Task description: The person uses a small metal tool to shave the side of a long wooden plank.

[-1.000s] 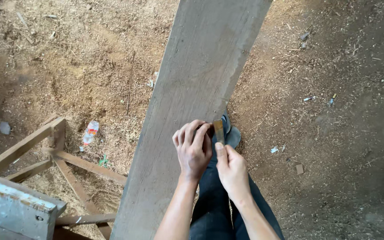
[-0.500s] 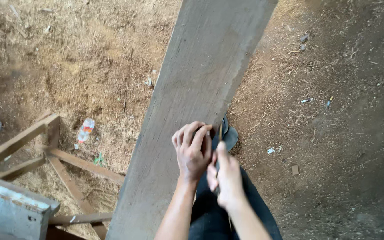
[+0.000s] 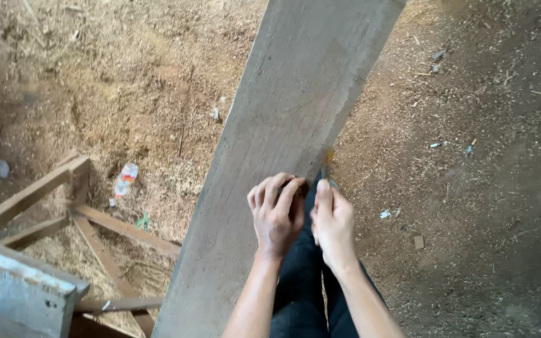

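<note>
A long grey wooden plank [image 3: 289, 119] runs from the bottom of the view up to the top right, above a dirt floor. My left hand [image 3: 277, 216] rests on the plank's right edge, fingers curled against the wood. My right hand [image 3: 333, 222] is just beside it, closed around a thin tool with a blurred yellowish tip [image 3: 327, 159] that sits against the plank's right edge. My dark trouser legs [image 3: 302, 281] show below my hands. The tool's kind is too blurred to tell.
A wooden frame of slats [image 3: 82, 213] lies on the sawdust-covered ground at lower left, beside a grey metal block [image 3: 20, 294]. A crushed plastic bottle [image 3: 125, 178] and small scraps of litter [image 3: 436, 145] lie on the dirt.
My right hand has pushed the tool forward along the plank's edge, and its tip is now blurred. My left hand has stayed on the plank. The view has shifted slightly.
</note>
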